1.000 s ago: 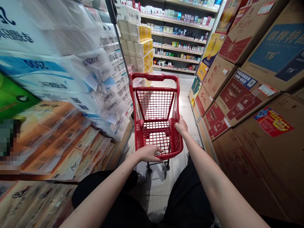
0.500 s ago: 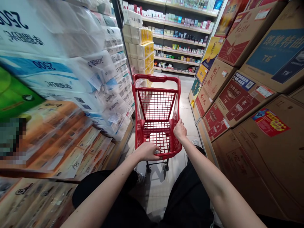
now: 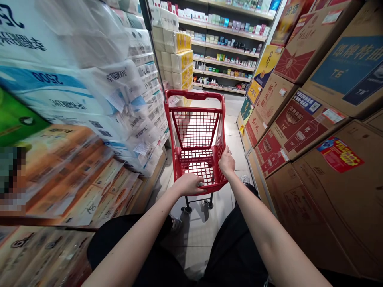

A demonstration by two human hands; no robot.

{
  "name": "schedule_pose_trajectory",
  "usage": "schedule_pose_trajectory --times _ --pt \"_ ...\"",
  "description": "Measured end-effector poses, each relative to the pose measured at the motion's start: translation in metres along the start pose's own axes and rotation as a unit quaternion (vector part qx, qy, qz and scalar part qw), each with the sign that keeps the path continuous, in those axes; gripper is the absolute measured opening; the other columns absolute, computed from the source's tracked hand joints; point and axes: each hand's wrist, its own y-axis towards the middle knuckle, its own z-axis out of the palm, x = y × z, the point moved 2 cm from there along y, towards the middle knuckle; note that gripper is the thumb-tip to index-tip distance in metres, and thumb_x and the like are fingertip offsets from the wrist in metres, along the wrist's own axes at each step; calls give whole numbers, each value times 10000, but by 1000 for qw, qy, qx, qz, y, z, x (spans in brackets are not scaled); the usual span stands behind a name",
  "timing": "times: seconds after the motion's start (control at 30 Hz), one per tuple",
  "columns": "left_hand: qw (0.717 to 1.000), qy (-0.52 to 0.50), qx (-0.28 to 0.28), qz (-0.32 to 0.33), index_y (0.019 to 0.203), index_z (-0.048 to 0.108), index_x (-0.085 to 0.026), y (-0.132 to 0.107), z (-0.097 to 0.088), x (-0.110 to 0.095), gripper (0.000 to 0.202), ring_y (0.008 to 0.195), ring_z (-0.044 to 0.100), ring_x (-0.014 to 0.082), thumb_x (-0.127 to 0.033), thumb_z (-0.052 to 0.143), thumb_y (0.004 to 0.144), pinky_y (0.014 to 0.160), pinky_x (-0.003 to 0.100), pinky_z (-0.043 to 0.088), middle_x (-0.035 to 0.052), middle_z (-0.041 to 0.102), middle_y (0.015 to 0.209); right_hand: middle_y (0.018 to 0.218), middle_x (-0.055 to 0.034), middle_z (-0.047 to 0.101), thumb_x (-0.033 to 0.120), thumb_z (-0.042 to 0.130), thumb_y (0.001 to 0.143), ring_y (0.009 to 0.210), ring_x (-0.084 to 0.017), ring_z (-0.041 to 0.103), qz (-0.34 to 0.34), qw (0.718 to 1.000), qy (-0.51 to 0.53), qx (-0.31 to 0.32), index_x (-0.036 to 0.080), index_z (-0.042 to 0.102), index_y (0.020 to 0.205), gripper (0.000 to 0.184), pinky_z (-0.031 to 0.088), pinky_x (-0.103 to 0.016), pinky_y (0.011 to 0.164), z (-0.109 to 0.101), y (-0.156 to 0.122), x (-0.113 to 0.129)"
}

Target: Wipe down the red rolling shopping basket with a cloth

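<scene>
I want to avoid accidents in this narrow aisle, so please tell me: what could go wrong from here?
With the left hand and right hand on it, the red shopping cart might scrape the plastic-wrapped paper packs if it swerves left, or the cardboard cartons if it swerves right. Its near left caster could also knock the nearby left shoe.
</scene>
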Motion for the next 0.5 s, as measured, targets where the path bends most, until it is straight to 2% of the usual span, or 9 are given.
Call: schedule_pose_trajectory --times 0.1,0.17,0.33,0.5 --pt "998 -54 36 -12 913 717 -250 9 -2 4 364 729 620 186 -532 558 748 570 252 359 35 699 783 1170 -143 603 176 387 905 989 -237 640 39 997 54 34 167 427 1316 413 501 -331 800 2 12 -6" --pt "994 -92 58 -15 963 720 -266 14 -3 7 378 744 616 177 -527 574 731 575 245 365 19 702 817 1123 -131 627 216 397 908 1000 -247 633 62 994 73 53 166 514 1186 306 495 -343 810 6 18 -9" --pt "984 -148 97 4 992 723 -259 20 -1 16 414 728 602 162 -533 600 708 607 238 381 -2 697 816 1080 -126 642 215 385 910 968 -253 638 53 995 78 35 162 530 1123 263 489 -349 792 11 21 -7" --pt "996 -77 41 0 850 726 -240 16 1 19 415 655 583 172 -601 571 719 556 257 341 22 663 692 1100 -140 637 222 377 923 976 -251 637 54 995 76 41 150 519 1146 274 485 -346 797 9 17 -1"
